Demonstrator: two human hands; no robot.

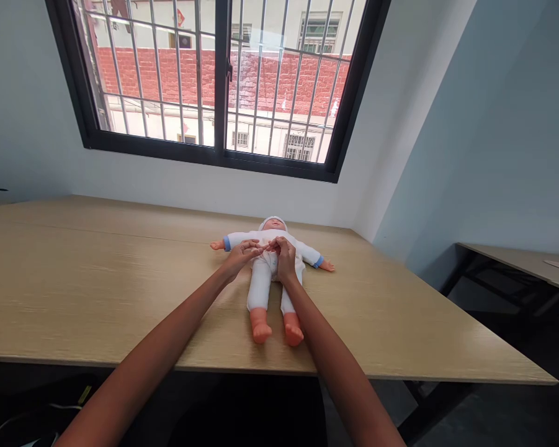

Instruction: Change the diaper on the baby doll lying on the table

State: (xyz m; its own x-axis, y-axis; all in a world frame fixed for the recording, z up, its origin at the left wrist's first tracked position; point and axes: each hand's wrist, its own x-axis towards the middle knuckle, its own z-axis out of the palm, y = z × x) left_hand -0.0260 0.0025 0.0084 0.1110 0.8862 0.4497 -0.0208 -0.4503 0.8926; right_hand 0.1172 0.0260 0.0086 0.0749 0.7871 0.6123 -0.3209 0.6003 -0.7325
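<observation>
A baby doll (260,282) in a white outfit with blue cuffs and a white cap lies on its back on the wooden table (121,285), arms spread and bare feet toward me. My left hand (244,256) is over the doll's belly, its fingers stretched out toward the right. Close beside it, my right hand (285,256) is at the front of the outfit with fingers curled and pressed together. Their fingertips nearly meet over the doll's middle. Whatever the right fingers hold, if anything, is too small to make out.
A barred window (221,81) with a black frame is in the wall behind the table. At the right stands another table (516,264) with dark legs. The near table edge runs below the doll's feet. Dark items and a cable lie below at the left.
</observation>
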